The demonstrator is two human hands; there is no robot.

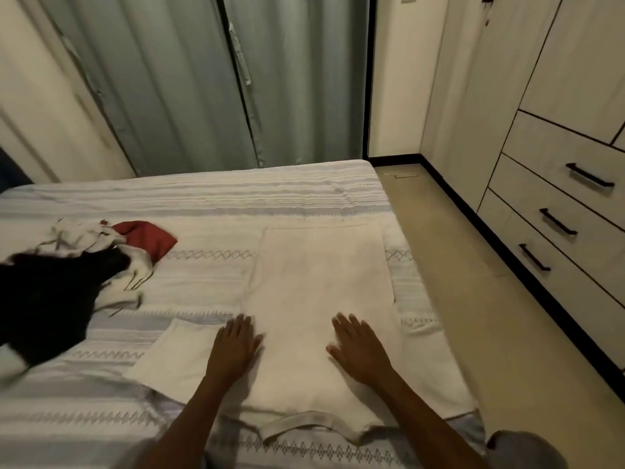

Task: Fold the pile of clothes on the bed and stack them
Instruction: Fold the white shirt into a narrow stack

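Both hands, left [236, 346] and right [358, 350], press flat and open on a white shirt [318, 282], smoothing it. Folding the sleeves inward likely comes next; the pile [67, 275] waits at left.

Green curtain [209, 79]; drawers [568, 211]; beige floor [473, 299].

A plain white T-shirt [321, 299] lies on a bedspread [203, 204] with blue-grey stripes and zigzags.

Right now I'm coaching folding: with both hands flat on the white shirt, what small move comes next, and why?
Probably fold the left sleeve inward. The white T-shirt lies spread flat, collar nearest, left hand and right hand pressing it smooth, while that sleeve sticks out sideways.
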